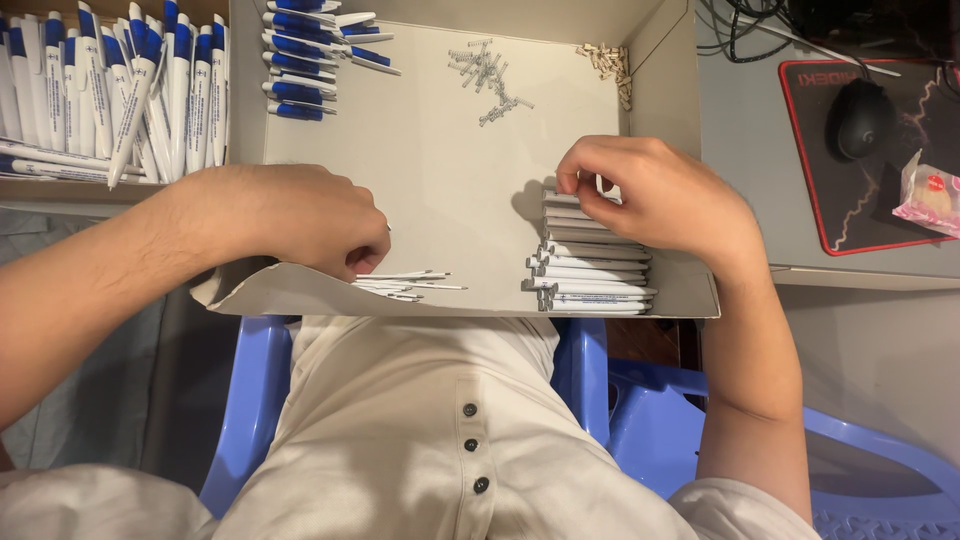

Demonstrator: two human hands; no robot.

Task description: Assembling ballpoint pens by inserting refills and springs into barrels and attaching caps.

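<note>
A shallow cardboard box [440,170] lies in front of me. My right hand [655,195] rests on the top of a row of white pen barrels [590,270] at the box's right side, its fingertips pinching one barrel. My left hand [300,220] is curled at the box's near left edge, just above a small bunch of thin white pen refills [405,285]; what it holds is hidden. A scatter of small metal springs [488,78] lies at the back of the box. Small pale parts [608,62] sit in the far right corner.
Assembled white-and-blue pens [305,55] lie at the box's back left, and many more [120,90] fill a tray further left. To the right, a desk holds a black mouse [858,118] on a red-edged pad and a wrapped snack [930,195]. Blue plastic chairs [700,420] stand below.
</note>
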